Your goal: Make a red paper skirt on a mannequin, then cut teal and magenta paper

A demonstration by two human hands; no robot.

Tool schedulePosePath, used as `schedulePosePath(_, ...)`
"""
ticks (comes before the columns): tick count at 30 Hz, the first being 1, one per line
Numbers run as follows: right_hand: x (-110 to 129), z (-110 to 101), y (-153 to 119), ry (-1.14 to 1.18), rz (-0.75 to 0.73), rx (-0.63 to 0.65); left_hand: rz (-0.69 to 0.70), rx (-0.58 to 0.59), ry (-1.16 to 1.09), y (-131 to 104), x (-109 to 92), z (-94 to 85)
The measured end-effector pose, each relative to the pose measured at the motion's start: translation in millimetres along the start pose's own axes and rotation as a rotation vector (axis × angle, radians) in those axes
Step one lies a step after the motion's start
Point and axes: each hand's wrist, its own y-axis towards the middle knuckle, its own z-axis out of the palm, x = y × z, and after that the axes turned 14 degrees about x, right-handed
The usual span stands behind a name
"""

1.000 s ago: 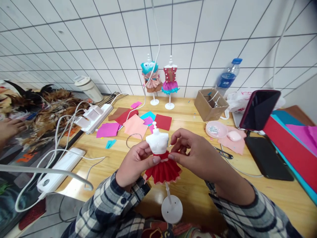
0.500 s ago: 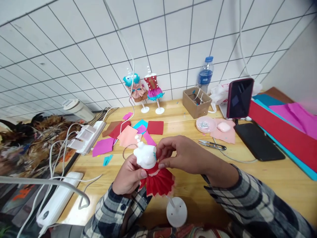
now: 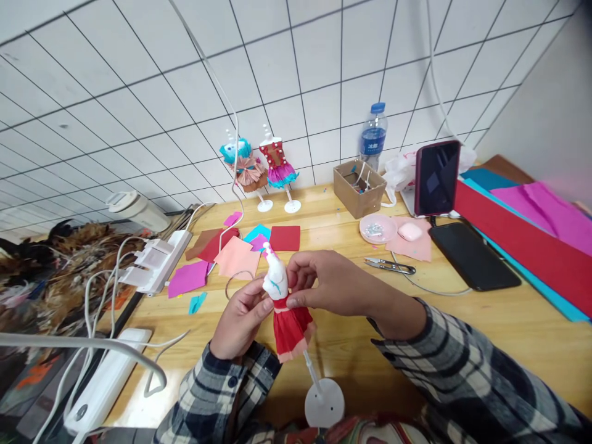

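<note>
Between my two hands is a small white dress form (image 3: 275, 275), tilted, with its round white base (image 3: 324, 402) toward my body. A red pleated skirt (image 3: 291, 328) with a pale pink hem hangs from its waist, below a red band. My left hand (image 3: 243, 314) grips the form's left side at the waist, thumb in front. On the other side, my right hand (image 3: 319, 283) has thumb and fingers closed at the waist band; whether a loose piece is pinched there is hidden. A thin teal line marks the white torso.
Paper pieces (image 3: 235, 256) in several colours lie beyond my hands. Thread snips (image 3: 390, 266), a pink dish (image 3: 378, 229), a black phone (image 3: 475, 255) and a cardboard box (image 3: 359, 188) stand to the right. Two dressed forms (image 3: 279, 161) are by the wall; power strips (image 3: 157, 262) and cables lie left.
The dress form has turned about its upright axis, from a broad view of its torso to a narrow side view. Both hands stay at its waist, and the camera view has shifted slightly.
</note>
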Motion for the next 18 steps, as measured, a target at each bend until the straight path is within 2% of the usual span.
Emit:
schedulePosePath(4, -1, 7, 0, -0.087, 0.011, -0.03, -0.029, 0.107, 0.163, -5, -16, -3.9)
schedulePosePath(8, -4, 11, 2, -0.087, 0.035, -0.028, -0.118, 0.052, 0.322, -8, -29, -4.6)
schedulePosePath(15, -12, 5, 10, 0.117, 0.132, 0.143, -0.052, 0.09, 0.187, -12, -20, -6.8)
schedulePosePath(18, -8, 3, 8, 0.078, 0.156, 0.149, -0.058, 0.049, 0.15, -11, -20, -5.1)
